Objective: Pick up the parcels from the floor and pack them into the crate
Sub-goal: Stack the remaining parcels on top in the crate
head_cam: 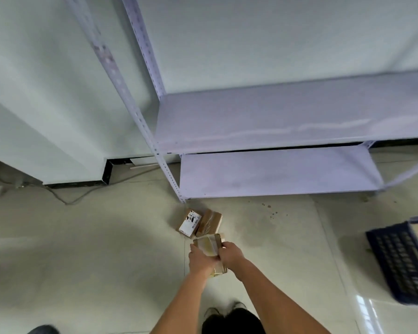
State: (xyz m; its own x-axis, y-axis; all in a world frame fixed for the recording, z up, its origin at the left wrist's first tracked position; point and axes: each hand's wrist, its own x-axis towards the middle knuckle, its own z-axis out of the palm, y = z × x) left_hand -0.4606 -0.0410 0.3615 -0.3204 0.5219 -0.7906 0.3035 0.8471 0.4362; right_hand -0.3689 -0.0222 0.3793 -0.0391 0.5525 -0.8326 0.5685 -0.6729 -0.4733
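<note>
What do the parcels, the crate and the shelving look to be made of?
Parcel on the floor: brown cardboard, matte, white label. Held parcel: cardboard under glossy tape, judging by its sheen. Crate: likely dark blue plastic, lattice wall. Shelving: probably painted metal, with perforated uprights.

nothing readable here tbh. the parcel [190, 223] on the floor by the foot of the shelf post has a white label with dark print on it, but it's way too small and blurry to read.
</note>
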